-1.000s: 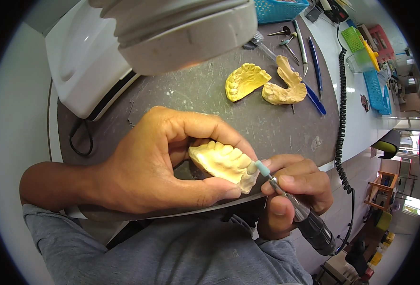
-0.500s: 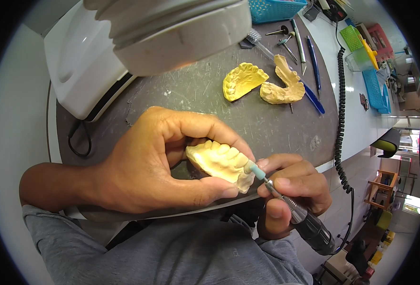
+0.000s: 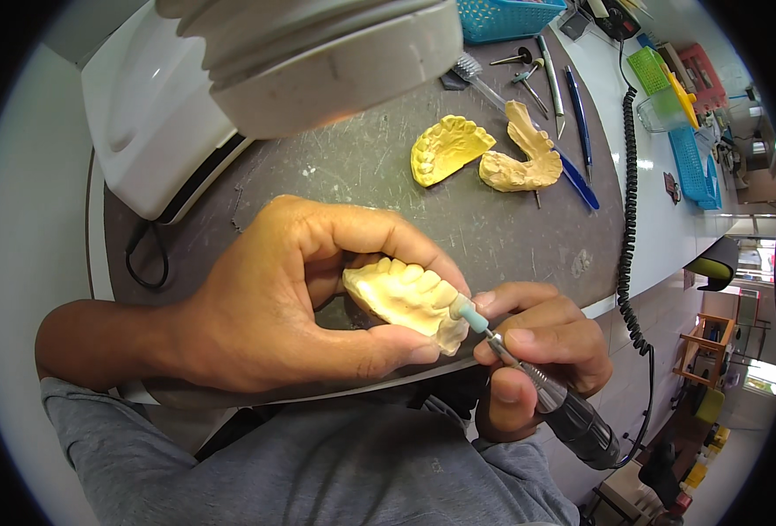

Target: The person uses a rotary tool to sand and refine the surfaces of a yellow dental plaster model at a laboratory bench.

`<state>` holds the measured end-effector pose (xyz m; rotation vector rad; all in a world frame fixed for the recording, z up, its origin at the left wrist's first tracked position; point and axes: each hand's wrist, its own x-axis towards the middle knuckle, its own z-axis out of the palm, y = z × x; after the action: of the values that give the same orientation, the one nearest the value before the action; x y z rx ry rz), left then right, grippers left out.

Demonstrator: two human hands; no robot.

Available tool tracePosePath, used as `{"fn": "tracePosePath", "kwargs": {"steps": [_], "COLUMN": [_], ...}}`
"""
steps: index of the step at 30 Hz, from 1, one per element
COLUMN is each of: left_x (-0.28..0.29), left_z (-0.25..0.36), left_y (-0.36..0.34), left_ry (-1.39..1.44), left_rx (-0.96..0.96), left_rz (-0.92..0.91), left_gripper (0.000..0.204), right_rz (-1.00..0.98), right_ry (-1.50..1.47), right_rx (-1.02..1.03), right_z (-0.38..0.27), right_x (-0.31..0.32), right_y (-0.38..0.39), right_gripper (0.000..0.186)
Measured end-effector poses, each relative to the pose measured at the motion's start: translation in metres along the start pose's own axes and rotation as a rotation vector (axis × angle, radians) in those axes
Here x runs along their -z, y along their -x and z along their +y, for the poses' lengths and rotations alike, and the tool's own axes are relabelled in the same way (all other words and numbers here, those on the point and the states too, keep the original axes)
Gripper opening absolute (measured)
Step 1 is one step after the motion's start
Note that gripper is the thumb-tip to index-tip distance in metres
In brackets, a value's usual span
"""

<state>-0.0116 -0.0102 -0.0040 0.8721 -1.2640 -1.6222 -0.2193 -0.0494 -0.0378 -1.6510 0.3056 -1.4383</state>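
Left fingers [image 3: 388, 231] clasp a dental cast [image 3: 395, 294] over the table [image 3: 528, 250]; right fingers [image 3: 553, 345] pinch a rotary handpiece [image 3: 576, 425], its blue-green abrasive point [image 3: 473, 317] against an end tooth [image 3: 457, 306]. A loosened grip could let it skid, gouging plaster or nicking skin.

No word, number or sign can be read. A small, faint, squarish outlined mark [image 3: 435, 465] stands on the grey fabric shirt [image 3: 300, 478], nearer the body than the left hand's [image 3: 291, 298] thumb tip and to the left of the right hand [image 3: 555, 342]. It is too small to tell whether it is a letter, a figure or an emblem.
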Motion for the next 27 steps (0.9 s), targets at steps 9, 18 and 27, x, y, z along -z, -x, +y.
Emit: {"fn": "tracePosePath", "kwargs": {"steps": [9,18,27], "left_x": [0.0001,0.0002,0.0003], "left_z": [-0.0006,-0.0015,-0.0010], "left_y": [-0.0003,-0.0006,-0.0012], "left_ry": [-0.002,0.006,-0.001], "left_rx": [-0.002,-0.014,-0.017], "left_rz": [0.001,-0.001,-0.014], "left_gripper": [0.036,0.037,0.037], "right_rz": [0.060,0.119,0.087], "right_ry": [-0.013,0.003,-0.033], "right_rx": [-0.039,-0.034,-0.062], "right_z": [-0.0003,-0.0019,-0.0025], "right_x": [-0.0038,-0.0081,-0.0045], "right_y": [0.0033,0.0027,0.0045], "right_gripper": [0.024,0.022,0.024]}}
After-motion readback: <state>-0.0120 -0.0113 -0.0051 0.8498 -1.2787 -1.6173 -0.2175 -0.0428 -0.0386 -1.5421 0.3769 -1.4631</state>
